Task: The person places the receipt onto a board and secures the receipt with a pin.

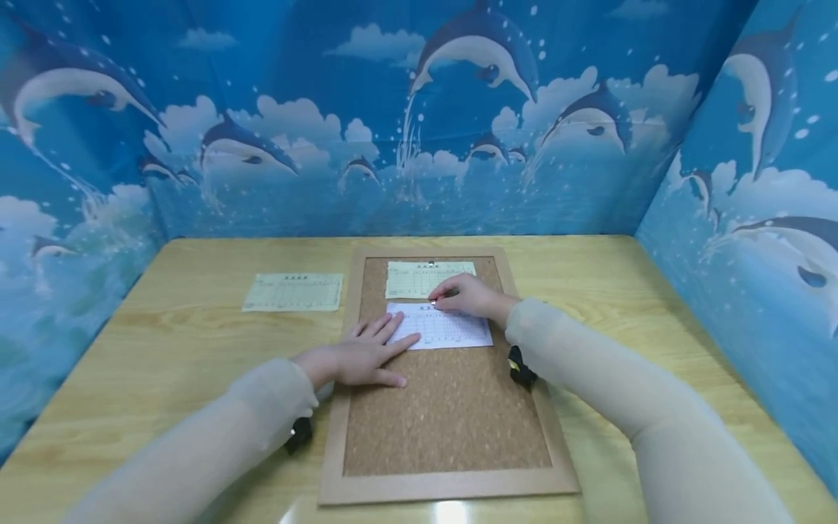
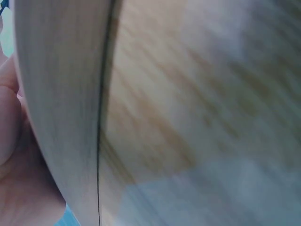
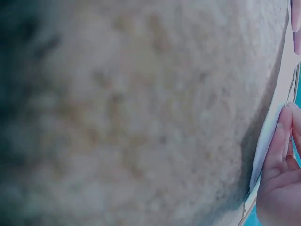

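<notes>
A white printed form (image 1: 452,331) lies on the cork board (image 1: 448,415), just below a pale green form (image 1: 406,280) that has a small pin (image 1: 431,263) at its top edge. With fingers spread, my left hand (image 1: 366,356) rests on the board's left side and holds down the white form's left end. At the top edge of that form my right hand (image 1: 468,297) pinches a small shiny push pin (image 1: 433,302) between thumb and fingers. In the right wrist view the right hand (image 3: 282,174) is at the white paper; the pin cannot be made out there.
Another pale green form (image 1: 293,292) lies on the wooden table (image 1: 196,342), left of the board. A wooden frame (image 1: 452,486) borders the cork. Behind the table and at its sides hangs a blue dolphin-print curtain (image 1: 314,196).
</notes>
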`<state>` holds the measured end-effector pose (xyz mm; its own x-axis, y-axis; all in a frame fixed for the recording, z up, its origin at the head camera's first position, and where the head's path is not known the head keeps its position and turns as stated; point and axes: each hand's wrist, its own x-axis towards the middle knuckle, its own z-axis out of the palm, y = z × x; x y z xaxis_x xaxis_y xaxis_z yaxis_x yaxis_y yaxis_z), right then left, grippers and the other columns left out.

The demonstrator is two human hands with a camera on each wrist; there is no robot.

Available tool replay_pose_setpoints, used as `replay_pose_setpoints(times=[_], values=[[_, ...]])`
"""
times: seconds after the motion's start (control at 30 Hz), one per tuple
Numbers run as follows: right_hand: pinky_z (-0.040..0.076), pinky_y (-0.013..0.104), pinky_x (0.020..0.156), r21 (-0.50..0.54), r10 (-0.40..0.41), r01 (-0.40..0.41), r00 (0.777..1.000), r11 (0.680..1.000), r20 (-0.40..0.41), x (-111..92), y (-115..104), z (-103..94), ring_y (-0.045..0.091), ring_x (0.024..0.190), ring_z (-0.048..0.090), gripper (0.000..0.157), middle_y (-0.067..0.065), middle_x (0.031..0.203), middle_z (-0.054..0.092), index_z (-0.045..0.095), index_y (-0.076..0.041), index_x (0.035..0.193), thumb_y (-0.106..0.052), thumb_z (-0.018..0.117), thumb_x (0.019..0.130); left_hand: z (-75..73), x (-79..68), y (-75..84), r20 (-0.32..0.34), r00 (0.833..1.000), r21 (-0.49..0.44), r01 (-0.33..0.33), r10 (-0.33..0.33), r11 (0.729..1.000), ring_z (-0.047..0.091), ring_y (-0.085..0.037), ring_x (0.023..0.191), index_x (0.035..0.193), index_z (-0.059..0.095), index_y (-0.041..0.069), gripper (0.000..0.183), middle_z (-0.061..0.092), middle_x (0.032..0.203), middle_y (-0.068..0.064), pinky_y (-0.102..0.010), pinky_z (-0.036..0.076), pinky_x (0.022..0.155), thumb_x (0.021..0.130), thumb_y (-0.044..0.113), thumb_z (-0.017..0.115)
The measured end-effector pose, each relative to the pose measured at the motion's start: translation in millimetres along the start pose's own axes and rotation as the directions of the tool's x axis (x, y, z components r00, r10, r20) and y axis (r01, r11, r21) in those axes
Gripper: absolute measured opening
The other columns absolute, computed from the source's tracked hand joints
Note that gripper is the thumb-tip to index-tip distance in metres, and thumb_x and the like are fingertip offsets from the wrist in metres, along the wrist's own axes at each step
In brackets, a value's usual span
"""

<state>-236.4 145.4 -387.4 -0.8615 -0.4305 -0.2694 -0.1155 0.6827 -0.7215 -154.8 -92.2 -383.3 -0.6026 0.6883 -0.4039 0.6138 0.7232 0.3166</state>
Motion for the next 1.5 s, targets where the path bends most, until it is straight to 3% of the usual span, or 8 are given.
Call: replay_pose_setpoints(times=[0.17, 0.63, 0.77, 1.5], values=[[0.044, 0.033, 0.084, 0.003, -0.004, 0.004, 1.000, 1.000, 0.008, 3.4, 2.4, -0.5, 0.018, 0.097, 0.056, 0.024, 0.004, 0.105, 0.064, 0.067, -0.010, 0.114, -0.015, 0.062, 0.091, 0.1, -0.5, -0.5, -0.006, 1.000, -0.013, -0.014, 0.013, 1.000, -0.013, -0.030, 0.139, 0.151, 0.009, 0.028, 0.074, -0.013, 0.154, -0.014, -0.054, -0.002, 0.108, 0.091, 0.058, 0.042], [0.045, 0.034, 0.081, 0.041, -0.008, 0.008, 1.000, 0.999, 0.010, 2.9, 3.6, -2.4, 0.019, 0.100, 0.055, 0.018, 0.006, 0.111, 0.063, 0.069, -0.010, 0.106, -0.017, 0.062, 0.091, 1.6, 1.9, -0.1, 0.008, 1.000, 0.003, 0.030, -0.030, 1.000, -0.015, -0.025, 0.139, 0.150, 0.006, 0.034, 0.076, -0.016, 0.154, -0.008, -0.051, -0.004, 0.109, 0.090, 0.061, 0.042], [0.045, 0.033, 0.080, 0.035, 0.002, -0.002, 1.000, 0.999, -0.004, 1.1, 4.3, -4.1, 0.019, 0.098, 0.056, 0.017, 0.005, 0.109, 0.063, 0.069, -0.010, 0.104, -0.017, 0.063, 0.090, 0.5, 3.2, 0.5, -0.005, 1.000, -0.005, 0.004, -0.004, 1.000, -0.014, -0.027, 0.139, 0.151, 0.008, 0.031, 0.076, -0.014, 0.154, -0.011, -0.053, -0.003, 0.108, 0.090, 0.060, 0.043], [0.044, 0.033, 0.081, 0.004, 0.001, -0.001, 0.999, 1.000, -0.043, 3.5, -0.2, 0.7, 0.019, 0.099, 0.054, 0.012, 0.004, 0.106, 0.063, 0.069, -0.011, 0.100, -0.016, 0.063, 0.091, -1.6, 0.9, -1.3, -0.004, 1.000, 0.009, -0.001, 0.001, 1.000, -0.013, -0.029, 0.139, 0.151, 0.009, 0.030, 0.076, -0.014, 0.154, -0.013, -0.053, -0.003, 0.108, 0.090, 0.061, 0.041]])
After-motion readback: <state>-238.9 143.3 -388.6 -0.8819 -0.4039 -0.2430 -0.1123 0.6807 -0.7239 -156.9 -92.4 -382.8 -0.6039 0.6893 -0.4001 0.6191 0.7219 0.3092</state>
